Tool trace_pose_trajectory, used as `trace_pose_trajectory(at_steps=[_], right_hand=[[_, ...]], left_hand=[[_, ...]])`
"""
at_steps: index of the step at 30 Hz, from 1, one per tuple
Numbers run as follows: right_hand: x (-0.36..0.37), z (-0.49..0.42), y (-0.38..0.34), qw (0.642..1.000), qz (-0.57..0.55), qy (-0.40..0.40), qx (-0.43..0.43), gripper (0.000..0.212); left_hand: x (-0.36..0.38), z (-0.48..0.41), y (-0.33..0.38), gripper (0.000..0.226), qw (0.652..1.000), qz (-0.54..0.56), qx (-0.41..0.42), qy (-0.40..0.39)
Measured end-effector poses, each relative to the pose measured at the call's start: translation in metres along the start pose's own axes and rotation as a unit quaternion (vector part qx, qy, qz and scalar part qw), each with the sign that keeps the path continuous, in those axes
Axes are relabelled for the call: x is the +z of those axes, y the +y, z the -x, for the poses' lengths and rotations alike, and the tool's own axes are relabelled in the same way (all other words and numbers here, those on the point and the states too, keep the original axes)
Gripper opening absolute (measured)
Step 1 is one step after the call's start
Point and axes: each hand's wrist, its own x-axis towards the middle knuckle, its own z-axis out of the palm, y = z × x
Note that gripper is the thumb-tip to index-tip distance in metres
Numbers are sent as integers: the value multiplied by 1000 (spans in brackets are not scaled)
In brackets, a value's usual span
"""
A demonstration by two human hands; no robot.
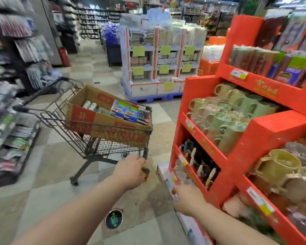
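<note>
At the cart [102, 147] corner my left hand [131, 171] meets the frame, grip unclear; my right hand [189, 200] is relaxed beside the stand [265, 131].

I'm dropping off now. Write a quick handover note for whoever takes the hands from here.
Left hand: seems to grip the cart at its low front corner.
Right hand: at the bottom edge of the red display stand; grip blurred.
Cardboard box of packaged goods sits in the cart.
Done: cart beside the stand.
To do: probably position the cart, then unload.
</note>
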Motion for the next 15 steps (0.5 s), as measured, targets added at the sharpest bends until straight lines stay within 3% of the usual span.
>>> trace_pose_trajectory(at_steps=[5, 15], right_hand=[[-41, -55, -42, 999, 3, 9, -43, 30], [-175, -195, -109, 979, 30, 129, -156, 35]], left_hand=[[-8, -7, -48, 36, 998, 7, -56, -10], [4, -65, -138, 40, 987, 9, -155, -51]])
